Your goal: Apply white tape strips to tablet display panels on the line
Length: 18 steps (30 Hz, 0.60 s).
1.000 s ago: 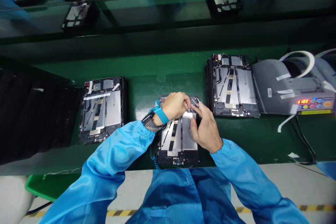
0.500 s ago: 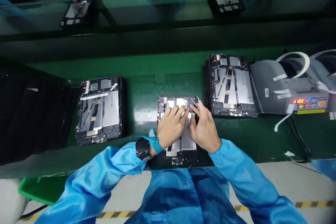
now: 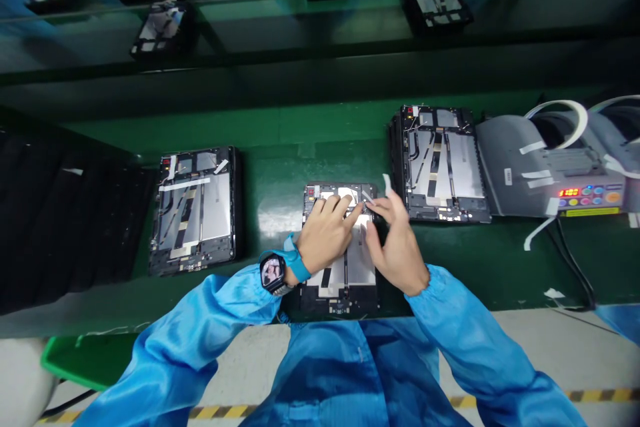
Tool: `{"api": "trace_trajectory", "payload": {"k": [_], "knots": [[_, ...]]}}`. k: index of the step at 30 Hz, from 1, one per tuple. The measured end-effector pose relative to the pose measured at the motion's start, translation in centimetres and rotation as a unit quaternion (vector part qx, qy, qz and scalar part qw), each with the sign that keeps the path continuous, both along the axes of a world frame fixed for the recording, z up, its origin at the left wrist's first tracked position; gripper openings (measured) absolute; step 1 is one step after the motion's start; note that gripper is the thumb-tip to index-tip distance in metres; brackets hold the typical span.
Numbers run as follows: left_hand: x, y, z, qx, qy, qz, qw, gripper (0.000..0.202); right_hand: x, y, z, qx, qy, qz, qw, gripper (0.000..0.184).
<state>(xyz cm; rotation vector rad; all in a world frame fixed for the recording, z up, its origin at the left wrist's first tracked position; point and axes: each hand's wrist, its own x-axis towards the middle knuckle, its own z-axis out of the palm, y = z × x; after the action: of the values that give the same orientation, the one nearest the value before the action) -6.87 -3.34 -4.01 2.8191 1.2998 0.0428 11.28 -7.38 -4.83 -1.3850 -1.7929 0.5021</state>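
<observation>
An opened tablet chassis lies on the green bench right in front of me, its silver plates and flat cables facing up. My left hand, with a blue-strapped watch on the wrist, lies flat on the upper part of the chassis with its fingers stretched out and pressing. My right hand is beside it at the chassis's top right corner, fingers pinched on a small white strip of tape that sticks up.
A second opened chassis lies to the left and a stack of them to the right. A grey tape dispenser with lit buttons stands at far right. More chassis and another person's hands show on the far belt.
My left hand went from a pinch at the top edge to lying flat on the chassis. My right hand has lifted slightly, with the tape strip now standing up.
</observation>
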Motion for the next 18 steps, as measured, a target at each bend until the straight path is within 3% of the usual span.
{"api": "trace_trajectory", "payload": {"k": [3,5,7,9,12,18], "knots": [[-0.7,0.5,0.0,0.002,-0.018,-0.02,1.0,0.053,2.3,1.5,3.7,0.01,0.035,-0.041,0.998,0.045],[-1.1,0.8,-0.1,0.003,-0.033,-0.033,0.999,0.053,4.0,3.4,6.1,-0.048,0.024,0.005,0.999,0.038],[-1.5,1.1,-0.4,0.002,-0.051,-0.042,0.998,0.051,5.2,5.4,7.4,-0.121,-0.014,0.095,0.988,0.041],[-1.8,1.5,-0.7,-0.006,-0.08,-0.05,0.996,0.048,5.4,7.0,7.7,-0.164,-0.062,0.168,0.97,0.047],[-2.2,2.3,-1.0,-0.023,-0.132,-0.065,0.989,0.046,4.5,8.1,6.8,-0.181,-0.119,0.22,0.951,0.055],[-2.5,2.8,-1.0,-0.005,-0.104,-0.094,0.99,0.047,3.7,8.4,5.6,-0.181,-0.169,0.214,0.945,0.058]]}}
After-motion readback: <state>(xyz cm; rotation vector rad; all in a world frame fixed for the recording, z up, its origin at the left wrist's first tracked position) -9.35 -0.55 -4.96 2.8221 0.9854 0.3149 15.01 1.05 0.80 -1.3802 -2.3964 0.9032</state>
